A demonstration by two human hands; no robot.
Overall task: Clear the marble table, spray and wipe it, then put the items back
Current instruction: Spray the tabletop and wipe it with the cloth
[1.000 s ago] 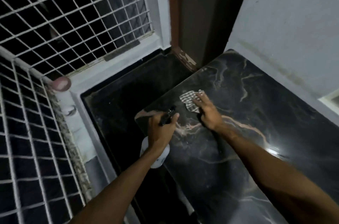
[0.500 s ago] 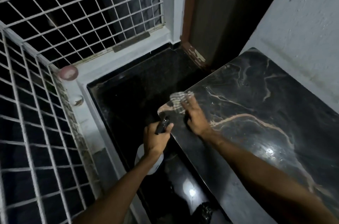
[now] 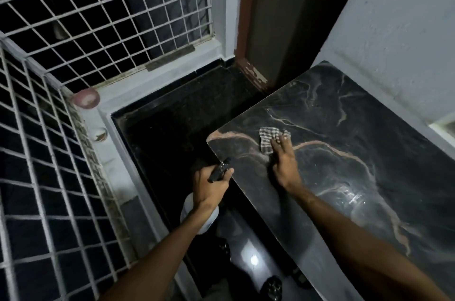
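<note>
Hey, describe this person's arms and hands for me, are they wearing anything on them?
The left forearm and right forearm are bare to the frame edge: no sleeves show. The left hand and right hand have no gloves, and no watch, ring or band is visible, though the light is dim.

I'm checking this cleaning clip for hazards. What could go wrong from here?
The cloth under the right hand lies near the corner of the table; a wide stroke might sweep it off. The left hand holds the spray bottle beyond the edge, above the floor; a slip might drop it.
</note>
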